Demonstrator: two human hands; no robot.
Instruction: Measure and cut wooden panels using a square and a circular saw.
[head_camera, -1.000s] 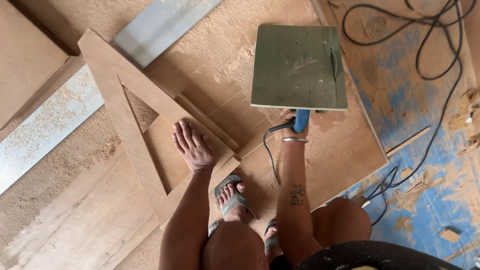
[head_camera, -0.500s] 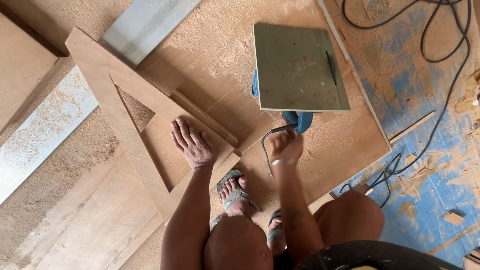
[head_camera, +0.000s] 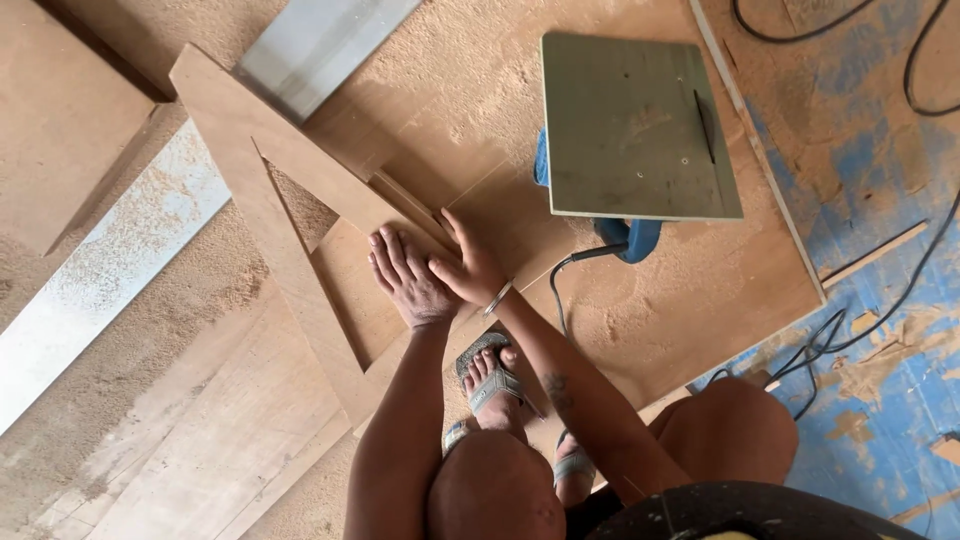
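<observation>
My left hand (head_camera: 412, 282) lies flat, fingers spread, holding nothing, pressed on the triangular brown plywood frame (head_camera: 265, 210) lying on the sawdust-strewn plywood sheet (head_camera: 690, 300) on the floor. My right hand (head_camera: 468, 268) rests open beside it, touching. The blue power saw with square grey-green base plate (head_camera: 635, 125) sits just beyond.

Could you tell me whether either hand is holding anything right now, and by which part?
Nothing is gripped. The left hand lies flat, palm down, on the triangular wooden frame, and the right hand rests open beside it on the same wood.
</observation>
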